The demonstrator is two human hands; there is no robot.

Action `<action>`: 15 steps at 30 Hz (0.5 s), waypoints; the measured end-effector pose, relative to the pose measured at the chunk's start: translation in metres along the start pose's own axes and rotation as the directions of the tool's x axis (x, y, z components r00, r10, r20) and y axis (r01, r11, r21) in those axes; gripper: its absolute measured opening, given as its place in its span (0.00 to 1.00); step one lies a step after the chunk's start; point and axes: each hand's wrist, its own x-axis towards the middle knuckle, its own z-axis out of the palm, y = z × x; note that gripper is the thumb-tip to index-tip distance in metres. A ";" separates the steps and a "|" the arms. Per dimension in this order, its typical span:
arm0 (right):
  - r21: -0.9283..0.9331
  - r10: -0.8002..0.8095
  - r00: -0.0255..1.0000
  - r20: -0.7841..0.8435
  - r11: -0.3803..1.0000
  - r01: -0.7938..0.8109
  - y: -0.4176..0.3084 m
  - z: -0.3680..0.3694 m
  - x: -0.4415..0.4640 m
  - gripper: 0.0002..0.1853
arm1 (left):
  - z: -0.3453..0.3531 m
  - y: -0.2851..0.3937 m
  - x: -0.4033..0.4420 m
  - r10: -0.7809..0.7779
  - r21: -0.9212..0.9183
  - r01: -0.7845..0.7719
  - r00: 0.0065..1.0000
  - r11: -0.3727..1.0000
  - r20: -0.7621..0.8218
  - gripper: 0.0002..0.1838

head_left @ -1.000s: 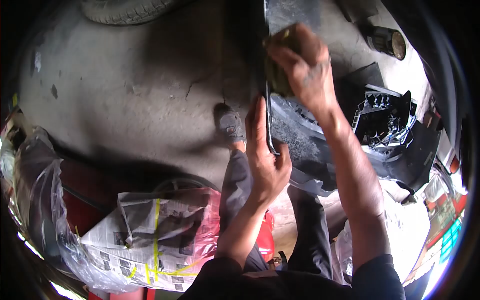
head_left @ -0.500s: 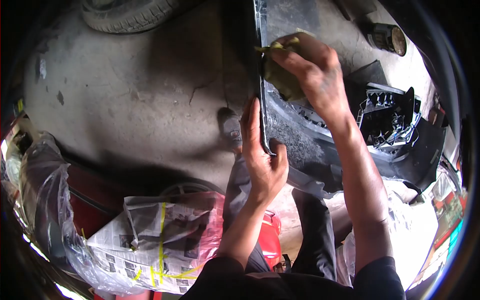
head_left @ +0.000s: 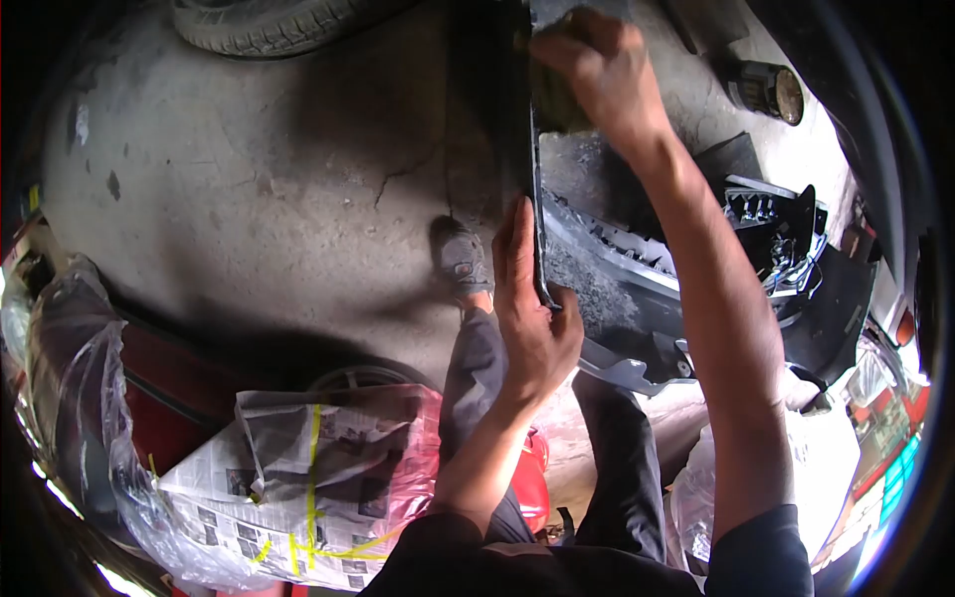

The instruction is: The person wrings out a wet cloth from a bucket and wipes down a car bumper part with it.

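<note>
A long, thin dark panel [head_left: 538, 179] stands edge-on in front of me, running from near my body toward the top of the view. My left hand [head_left: 537, 333] is closed around its near end, with the thumb on the right and the fingers along the left face. Farther up, my right hand [head_left: 607, 75] grips an olive-coloured cloth [head_left: 559, 101] against the panel's right side near the far end. The fingers and cloth are slightly blurred, and the cloth's far part is dark.
A tire [head_left: 284, 28] lies at the top left on the concrete floor [head_left: 229, 189]. Black car parts [head_left: 786, 234] and a dark bumper-like piece [head_left: 622, 289] sit to the right, below a tin can [head_left: 771, 92]. Newspaper masking [head_left: 368, 448] and plastic sheeting [head_left: 85, 388] cover a red surface at lower left.
My right hand has slid farther up along the panel with the cloth. My left hand keeps its hold on the near end, and the panel appears slightly farther right.
</note>
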 end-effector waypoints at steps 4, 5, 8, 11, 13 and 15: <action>0.140 0.090 0.976 0.196 0.983 -0.118 -0.022 -0.019 -0.027 0.10 | 0.000 -0.005 -0.002 0.018 -0.050 -0.019 1.000 0.999 -0.015 0.46; 0.001 -0.136 0.976 0.168 0.990 0.138 -0.005 -0.016 -0.027 0.09 | 0.000 -0.003 -0.001 0.029 -0.039 -0.029 1.000 0.999 -0.011 0.46; 0.038 -0.062 0.993 -0.099 0.997 0.066 0.021 0.013 0.006 0.10 | 0.003 -0.002 0.000 0.023 0.000 -0.023 1.000 1.000 0.001 0.46; -0.201 -0.408 0.913 0.001 0.894 0.400 0.017 0.001 0.016 0.13 | -0.002 -0.003 0.001 -0.011 -0.003 0.012 1.000 1.000 0.016 0.46; 0.041 -0.118 0.982 0.149 0.993 0.114 -0.005 -0.013 -0.001 0.10 | 0.000 -0.001 -0.002 -0.014 -0.023 0.015 1.000 1.000 0.019 0.46; 0.191 0.006 0.964 0.264 0.980 -0.058 -0.023 -0.026 -0.019 0.09 | 0.001 -0.003 0.000 0.020 -0.010 -0.020 1.000 1.000 -0.002 0.46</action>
